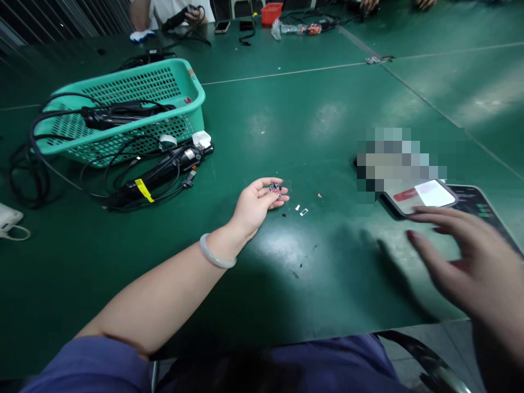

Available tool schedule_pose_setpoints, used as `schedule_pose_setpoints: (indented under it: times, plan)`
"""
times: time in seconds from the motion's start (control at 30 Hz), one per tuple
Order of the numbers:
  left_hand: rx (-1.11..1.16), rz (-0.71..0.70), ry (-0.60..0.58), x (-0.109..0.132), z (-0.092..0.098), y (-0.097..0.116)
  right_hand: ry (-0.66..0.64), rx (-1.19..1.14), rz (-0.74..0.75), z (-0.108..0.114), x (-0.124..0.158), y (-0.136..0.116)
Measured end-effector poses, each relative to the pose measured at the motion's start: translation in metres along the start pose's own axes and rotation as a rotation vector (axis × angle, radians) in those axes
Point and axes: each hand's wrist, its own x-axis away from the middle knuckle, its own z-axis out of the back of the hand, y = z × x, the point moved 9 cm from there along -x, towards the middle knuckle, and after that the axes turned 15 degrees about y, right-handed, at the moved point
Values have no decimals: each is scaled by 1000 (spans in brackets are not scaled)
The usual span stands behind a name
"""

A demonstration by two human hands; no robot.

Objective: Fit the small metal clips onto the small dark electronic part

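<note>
My left hand point(254, 204) is closed, with a small metallic part point(275, 189) pinched between thumb and fingers; its exact kind is too small to make out. Just right of those fingertips lie a small white rectangular frame point(303, 212), a white scrap point(297, 207) and a tiny black piece point(284, 215). Over on the right, my right hand point(470, 251) hovers with thumb and fingers apart, slightly blurred. Its fingertips are at the near edge of a phone point(434, 195) with a lit screen, and whether they touch cannot be told. Part of the phone is pixelated.
A teal basket point(192, 103) holding black cabled devices stands at the left. Beside it lies a black handheld device point(164, 172) with a yellow tag. Across the green table point(262, 131) are a red bin point(271, 13), another phone point(221, 27) and another person's hand point(195, 15).
</note>
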Motion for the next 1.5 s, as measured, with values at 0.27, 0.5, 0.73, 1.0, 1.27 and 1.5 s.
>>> schedule_pose_setpoints:
  times: [0.27, 0.5, 0.73, 1.0, 1.27, 1.5]
  plan:
    - [-2, 33, 17, 1, 0, -2, -410, -220, 215, -85, -38, -86]
    - [-4, 39, -1, -1, -1, -6, -436, -210, 140, -124, -58, -104]
    - [2, 41, 17, -1, -1, -5, -409, -230, 201, -141, -52, -104]
    - [13, 71, -33, 2, -6, -7, -186, -415, 110, -116, -66, -114]
    - [-47, 26, -67, 4, -9, -7, -98, -512, -106, -112, -70, -113]
    - [-42, 31, -32, 3, -8, -7, -75, -573, -110, -107, -71, -113]
